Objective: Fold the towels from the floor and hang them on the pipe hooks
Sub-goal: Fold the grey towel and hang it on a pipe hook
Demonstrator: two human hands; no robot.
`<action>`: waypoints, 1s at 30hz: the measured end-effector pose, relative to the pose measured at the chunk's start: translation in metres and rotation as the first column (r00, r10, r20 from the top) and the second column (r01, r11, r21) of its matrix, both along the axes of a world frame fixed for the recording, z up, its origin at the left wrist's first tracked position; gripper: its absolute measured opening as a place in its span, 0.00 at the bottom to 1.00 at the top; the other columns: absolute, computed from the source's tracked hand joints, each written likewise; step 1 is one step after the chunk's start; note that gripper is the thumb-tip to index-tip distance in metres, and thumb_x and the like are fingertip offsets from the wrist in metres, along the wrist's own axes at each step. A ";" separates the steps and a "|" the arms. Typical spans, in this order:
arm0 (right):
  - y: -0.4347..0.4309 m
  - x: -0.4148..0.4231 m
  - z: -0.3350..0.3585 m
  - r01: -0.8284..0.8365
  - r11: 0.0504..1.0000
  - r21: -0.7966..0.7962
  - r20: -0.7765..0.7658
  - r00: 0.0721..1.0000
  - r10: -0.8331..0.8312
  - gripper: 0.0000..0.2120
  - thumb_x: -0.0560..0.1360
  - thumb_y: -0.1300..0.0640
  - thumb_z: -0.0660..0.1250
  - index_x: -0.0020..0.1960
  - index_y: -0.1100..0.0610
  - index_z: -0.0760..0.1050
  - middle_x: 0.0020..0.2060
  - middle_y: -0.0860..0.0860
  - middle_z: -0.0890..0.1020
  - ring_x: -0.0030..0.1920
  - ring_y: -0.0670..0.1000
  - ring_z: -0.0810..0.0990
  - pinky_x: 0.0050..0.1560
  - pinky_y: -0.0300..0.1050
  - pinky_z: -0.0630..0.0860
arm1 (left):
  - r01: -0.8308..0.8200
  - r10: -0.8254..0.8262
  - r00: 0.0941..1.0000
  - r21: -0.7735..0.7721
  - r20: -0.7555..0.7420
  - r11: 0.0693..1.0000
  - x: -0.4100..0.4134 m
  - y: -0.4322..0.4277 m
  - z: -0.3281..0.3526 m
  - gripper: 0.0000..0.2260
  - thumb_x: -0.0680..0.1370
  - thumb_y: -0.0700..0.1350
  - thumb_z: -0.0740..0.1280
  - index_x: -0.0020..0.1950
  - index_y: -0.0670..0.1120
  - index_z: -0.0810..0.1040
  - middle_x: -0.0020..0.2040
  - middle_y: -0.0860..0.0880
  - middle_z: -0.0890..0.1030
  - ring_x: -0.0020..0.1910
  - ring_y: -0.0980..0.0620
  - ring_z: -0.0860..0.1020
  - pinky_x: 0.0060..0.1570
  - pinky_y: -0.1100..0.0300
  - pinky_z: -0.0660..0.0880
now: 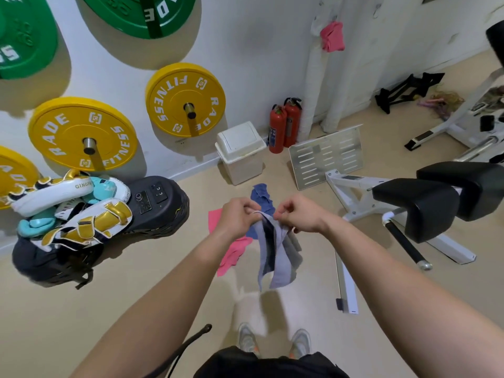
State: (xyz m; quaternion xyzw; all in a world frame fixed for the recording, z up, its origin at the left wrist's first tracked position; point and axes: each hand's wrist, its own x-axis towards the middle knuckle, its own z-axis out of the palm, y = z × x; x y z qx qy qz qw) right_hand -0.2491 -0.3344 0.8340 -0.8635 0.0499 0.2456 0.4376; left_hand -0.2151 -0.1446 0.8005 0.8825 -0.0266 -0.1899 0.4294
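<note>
A grey towel (275, 255) hangs crumpled in the air over the floor. My left hand (237, 216) pinches its top edge on the left and my right hand (298, 214) pinches it on the right, the two hands close together. On the floor beneath lie a pink towel (231, 253) and a blue towel (262, 197). Another pink towel (332, 36) hangs on a hook of the white wrapped pipe (313, 85) in the far corner.
A white bin (241, 152) and two red fire extinguishers (285, 128) stand by the wall. A white bench frame with black pads (425, 203) is at the right. A black machine piled with boxing pads (81, 214) sits at the left. Weight plates (185, 99) hang on the wall.
</note>
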 end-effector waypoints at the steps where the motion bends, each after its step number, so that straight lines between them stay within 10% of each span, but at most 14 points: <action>1: 0.000 0.000 -0.001 -0.007 1.000 -0.005 -0.005 1.000 0.007 0.10 0.74 0.65 0.63 0.46 0.56 0.83 0.33 0.54 0.81 0.34 0.50 0.77 0.32 0.42 0.74 | 0.014 -0.015 1.000 -0.028 -0.013 1.000 -0.002 -0.003 0.000 0.08 0.75 0.35 0.72 0.54 0.41 0.83 0.39 0.49 0.81 0.38 0.58 0.78 0.38 0.72 0.73; 5: -0.003 -0.002 -0.004 -0.058 0.998 0.012 0.009 0.998 0.058 0.16 0.68 0.69 0.68 0.51 0.54 0.83 0.35 0.52 0.80 0.36 0.47 0.75 0.39 0.44 0.75 | 0.018 -0.022 0.999 -0.130 -0.034 0.991 -0.011 -0.010 0.003 0.11 0.76 0.31 0.69 0.57 0.42 0.81 0.41 0.46 0.81 0.43 0.53 0.79 0.47 0.66 0.78; 10: -0.007 -0.005 -0.007 -0.094 0.987 0.134 0.002 0.996 0.094 0.22 0.67 0.71 0.61 0.56 0.57 0.81 0.40 0.64 0.80 0.41 0.49 0.76 0.42 0.41 0.73 | -0.099 0.099 0.995 -0.203 -0.014 0.974 -0.020 -0.011 0.009 0.05 0.76 0.35 0.71 0.49 0.45 0.81 0.37 0.52 0.83 0.33 0.65 0.80 0.37 0.73 0.74; 17: -0.012 -0.003 -0.018 0.012 0.995 0.100 0.107 0.994 -0.023 0.08 0.69 0.60 0.78 0.47 0.57 0.83 0.37 0.60 0.84 0.36 0.48 0.78 0.43 0.49 0.78 | -0.166 0.164 0.986 -0.285 -0.029 0.944 -0.023 -0.013 0.016 0.05 0.75 0.35 0.72 0.47 0.44 0.83 0.36 0.52 0.83 0.31 0.65 0.79 0.35 0.72 0.72; 30: -0.006 0.000 -0.021 0.076 0.988 0.137 0.293 0.949 -0.114 0.04 0.76 0.59 0.71 0.43 0.55 0.83 0.32 0.47 0.76 0.33 0.43 0.71 0.40 0.42 0.70 | -0.150 0.142 0.989 -0.348 -0.050 0.926 -0.029 -0.019 0.016 0.07 0.80 0.34 0.66 0.53 0.42 0.83 0.42 0.49 0.84 0.36 0.66 0.80 0.39 0.73 0.73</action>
